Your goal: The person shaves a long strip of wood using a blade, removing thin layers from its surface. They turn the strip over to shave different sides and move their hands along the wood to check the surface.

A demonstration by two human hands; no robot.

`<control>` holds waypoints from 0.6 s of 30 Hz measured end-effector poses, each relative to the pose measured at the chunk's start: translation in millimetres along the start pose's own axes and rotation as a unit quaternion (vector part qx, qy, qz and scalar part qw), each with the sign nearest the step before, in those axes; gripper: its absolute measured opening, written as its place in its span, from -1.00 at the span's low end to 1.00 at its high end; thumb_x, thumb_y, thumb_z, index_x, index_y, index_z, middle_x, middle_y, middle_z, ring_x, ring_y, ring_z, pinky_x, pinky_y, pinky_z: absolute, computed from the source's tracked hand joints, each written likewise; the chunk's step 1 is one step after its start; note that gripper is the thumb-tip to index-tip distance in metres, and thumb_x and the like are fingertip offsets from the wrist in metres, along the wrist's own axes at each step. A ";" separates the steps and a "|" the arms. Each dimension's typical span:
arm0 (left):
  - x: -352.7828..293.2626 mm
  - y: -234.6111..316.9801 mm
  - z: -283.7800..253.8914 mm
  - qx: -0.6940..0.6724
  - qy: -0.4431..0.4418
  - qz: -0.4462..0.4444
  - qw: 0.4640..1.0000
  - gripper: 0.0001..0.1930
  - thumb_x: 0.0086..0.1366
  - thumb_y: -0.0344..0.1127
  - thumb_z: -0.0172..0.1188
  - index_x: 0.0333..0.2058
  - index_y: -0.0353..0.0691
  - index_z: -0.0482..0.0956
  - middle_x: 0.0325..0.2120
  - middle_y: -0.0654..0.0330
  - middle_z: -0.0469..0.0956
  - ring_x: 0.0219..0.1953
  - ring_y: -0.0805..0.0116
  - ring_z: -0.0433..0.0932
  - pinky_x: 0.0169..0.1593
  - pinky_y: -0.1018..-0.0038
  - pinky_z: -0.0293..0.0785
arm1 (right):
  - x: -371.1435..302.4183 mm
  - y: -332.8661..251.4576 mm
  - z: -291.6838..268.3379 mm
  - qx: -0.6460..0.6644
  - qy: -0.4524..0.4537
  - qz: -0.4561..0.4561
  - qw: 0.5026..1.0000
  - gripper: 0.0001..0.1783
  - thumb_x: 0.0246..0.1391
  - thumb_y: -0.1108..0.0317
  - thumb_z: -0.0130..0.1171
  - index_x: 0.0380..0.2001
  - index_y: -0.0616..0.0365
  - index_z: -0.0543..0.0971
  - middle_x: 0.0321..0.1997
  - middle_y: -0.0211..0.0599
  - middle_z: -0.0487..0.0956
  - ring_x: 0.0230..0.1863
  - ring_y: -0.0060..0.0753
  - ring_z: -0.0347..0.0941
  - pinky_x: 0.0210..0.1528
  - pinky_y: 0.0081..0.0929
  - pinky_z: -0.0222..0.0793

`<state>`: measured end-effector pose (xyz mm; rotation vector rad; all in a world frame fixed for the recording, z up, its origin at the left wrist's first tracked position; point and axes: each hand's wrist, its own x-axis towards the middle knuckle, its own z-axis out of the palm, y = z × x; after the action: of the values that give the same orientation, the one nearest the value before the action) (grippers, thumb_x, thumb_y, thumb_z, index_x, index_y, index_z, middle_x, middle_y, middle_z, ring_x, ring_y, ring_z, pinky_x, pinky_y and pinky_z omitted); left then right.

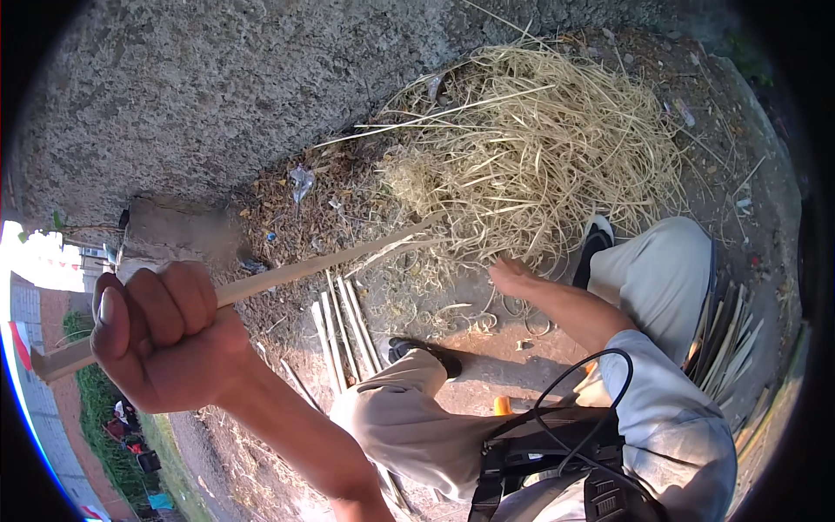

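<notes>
My left hand [165, 339] is raised at the left, its fingers wrapped round a long, pale bamboo strip [326, 261]. One end of the strip sticks out past the fist; the other slants down toward a heap of thin, curly shavings [557, 139]. Beside the heap's near edge is my right hand [511, 278], low between my feet. Its fingers look curled, but what they hold, if anything, is too small to make out. Loose shavings lie around it.
Several split strips [348, 322] lie by my left foot. More strips [731, 339] are bundled at the right. A rough grey wall [217, 96] rises behind the heap. An orange object [502, 405] shows near my lap, where a black cable [557, 383] loops.
</notes>
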<state>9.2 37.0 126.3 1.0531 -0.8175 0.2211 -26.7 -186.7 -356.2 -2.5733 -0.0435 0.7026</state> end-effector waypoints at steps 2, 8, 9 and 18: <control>-4.2 1.5 -3.4 -0.072 -0.020 -0.017 0.997 -0.68 0.36 -0.38 -0.09 -0.59 -0.02 0.08 -0.80 0.38 -0.06 -0.75 0.56 -0.22 -0.64 0.44 -0.21 | -6.5 -7.9 -3.8 0.056 0.019 0.011 0.998 -0.80 0.02 0.46 0.10 -0.37 0.26 0.69 -0.27 0.06 0.68 -0.18 -0.05 0.67 -0.24 -0.14 0.60; 3.3 41.3 -11.5 -0.015 -0.022 -0.017 1.000 -0.69 0.37 -0.32 -0.10 -0.59 -0.05 0.11 -0.78 0.35 -0.01 -0.70 0.52 -0.14 -0.60 0.45 -0.13 | -34.5 -47.7 -69.2 0.016 -0.028 0.042 0.999 -0.75 -0.18 0.45 0.23 -0.34 0.23 0.70 -0.31 0.04 0.69 -0.24 -0.03 0.67 -0.23 -0.17 0.59; 3.5 57.2 -10.7 -0.037 -0.071 -0.020 0.997 -0.69 0.37 -0.31 -0.10 -0.59 -0.05 0.11 -0.78 0.35 0.00 -0.70 0.52 -0.13 -0.59 0.45 -0.12 | -40.1 -48.6 -82.3 0.006 -0.053 0.036 0.998 -0.73 -0.20 0.45 0.24 -0.33 0.23 0.70 -0.31 0.03 0.69 -0.25 -0.04 0.67 -0.25 -0.17 0.59; -12.7 196.4 23.4 0.018 -0.129 -0.012 0.991 -0.70 0.34 -0.21 -0.01 -0.58 -0.05 0.19 -0.79 0.36 0.08 -0.73 0.54 -0.02 -0.59 0.52 0.01 | -152.0 -63.8 -210.0 -0.083 -0.002 0.022 0.996 -0.83 -0.14 0.47 0.23 -0.41 0.28 0.69 -0.50 -0.03 0.64 -0.46 -0.14 0.63 -0.40 -0.24 0.51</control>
<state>-114.8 119.0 257.3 1.1398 -1.0357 0.0800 -50.6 -243.5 -96.4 -2.7394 -0.0486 0.7500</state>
